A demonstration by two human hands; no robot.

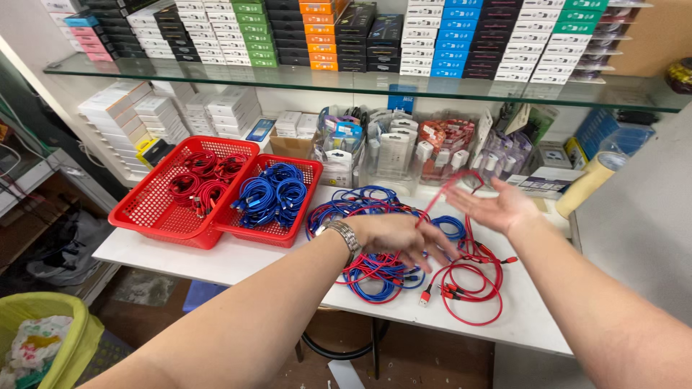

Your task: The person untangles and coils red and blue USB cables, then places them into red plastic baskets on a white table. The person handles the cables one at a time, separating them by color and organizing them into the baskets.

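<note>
Two baskets already hold sorted coils: red cables in the red basket [155, 209] at 9 o'clock, blue in its neighbour [288, 234]. A tangled pile of cables [375, 270] remains on the surface [530, 320]. Your left hand [400, 239] curls loosely over the pile; your right hand [494, 209] is spread, a red cable [447, 189] draped across its fingers [461, 198].
</note>
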